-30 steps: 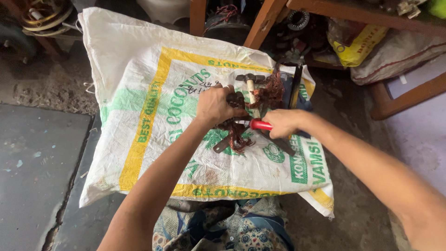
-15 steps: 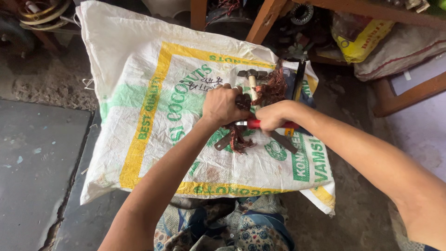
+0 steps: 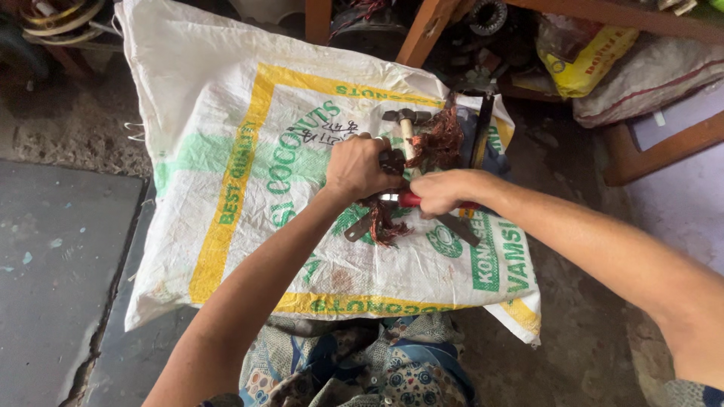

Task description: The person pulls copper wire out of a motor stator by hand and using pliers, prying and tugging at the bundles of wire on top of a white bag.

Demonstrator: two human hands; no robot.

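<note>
Head view: nearest me I see patterned cloth (image 3: 362, 369) at the bottom edge, then the white woven sack (image 3: 226, 151) spread on the floor. At its middle, my left hand (image 3: 360, 167) is clenched on a dark metal part (image 3: 392, 160) above tangled copper wire (image 3: 386, 222). My right hand (image 3: 443, 191) is wrapped around a red-handled tool (image 3: 406, 198) touching that part. Beyond them lie a hammer (image 3: 406, 124) and a copper-wire clump (image 3: 439, 142)

Part gripped by left hand (image 3: 360, 167) hidden under fingers, red-handled tool (image 3: 411, 199) mostly covered by right hand (image 3: 445, 191), hammer (image 3: 407, 128) handle partly behind copper wire tangle (image 3: 439, 142), right arm cut off by frame edge.
</note>
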